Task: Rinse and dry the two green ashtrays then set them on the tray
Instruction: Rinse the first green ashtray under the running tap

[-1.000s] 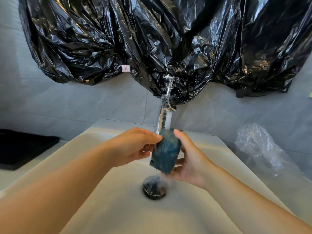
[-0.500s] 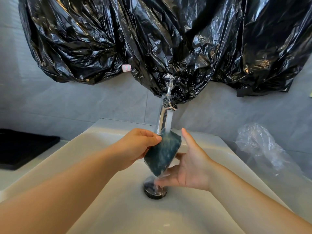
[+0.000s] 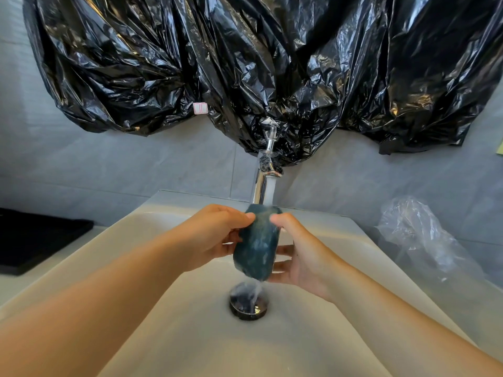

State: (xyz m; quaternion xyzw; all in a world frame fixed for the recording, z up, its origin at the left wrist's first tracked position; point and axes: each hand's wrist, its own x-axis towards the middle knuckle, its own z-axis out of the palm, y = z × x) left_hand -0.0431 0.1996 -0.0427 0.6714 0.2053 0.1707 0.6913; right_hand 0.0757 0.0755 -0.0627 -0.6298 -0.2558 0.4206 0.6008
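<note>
One of the two green ashtrays (image 3: 255,248) caught mid-rinse, no further than that: held on edge over the middle of the sink (image 3: 190,336), right under the tap (image 3: 260,186), with the water (image 3: 270,193) striking its top and running off its lower end toward the drain (image 3: 249,304). Gripped from both sides, left hand (image 3: 215,238) pinching the left rim with thumb and curled fingers, right hand (image 3: 302,263) with thumb on the upper rim and fingers spread behind the lower part. Saw no second ashtray anywhere, and no cloth for drying. Took the flat black tray (image 3: 35,238) on the counter beyond the sink's left edge for the destination; nothing seen on the part in view. Judged the job early: first rinse under way, with drying of this piece, all of the other one, and both placements left to do. Noted also black plastic sheeting (image 3: 245,63) on the wall and a clear bag (image 3: 424,240) off the sink's right edge.
</note>
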